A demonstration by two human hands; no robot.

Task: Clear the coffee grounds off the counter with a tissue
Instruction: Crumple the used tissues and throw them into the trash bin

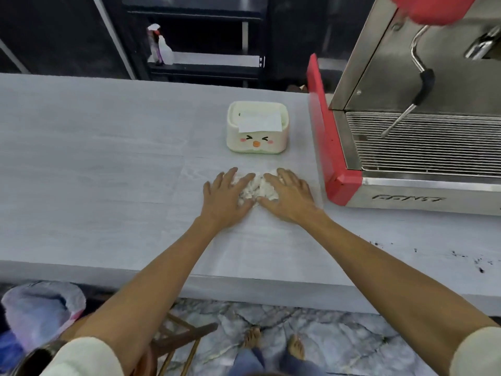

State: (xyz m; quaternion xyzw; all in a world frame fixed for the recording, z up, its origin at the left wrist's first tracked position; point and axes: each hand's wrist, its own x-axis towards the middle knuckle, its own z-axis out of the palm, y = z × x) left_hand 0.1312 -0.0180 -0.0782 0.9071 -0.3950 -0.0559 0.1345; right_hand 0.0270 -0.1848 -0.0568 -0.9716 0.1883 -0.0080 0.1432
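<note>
Both hands lie flat on a crumpled white tissue [256, 189], which sits on the grey worktop [108, 147] just on the near side of the cream tissue box [257, 131] with the cartoon face. The left hand [226, 196] covers the tissue's left part and the right hand [288, 196] its right part; the fingers are spread and pressing down, neither hand clenched nor pinching, so the wad is held under the palms and not lifted.

The relation that matters: the remaining coffee grounds [469, 260] (dark specks, small and scattered) lie well off to the right of the tissue, toward the near edge of the worktop and in front of the espresso machine [406, 158]. The right hand is the nearer one, so a sweep that way would likely fall to it.

The tissue looks bunched and wrinkled, slightly longer across than deep, mostly white; whether grounds are caught beneath it cannot be told. The worktop right around the tissue shows no specks.
</note>
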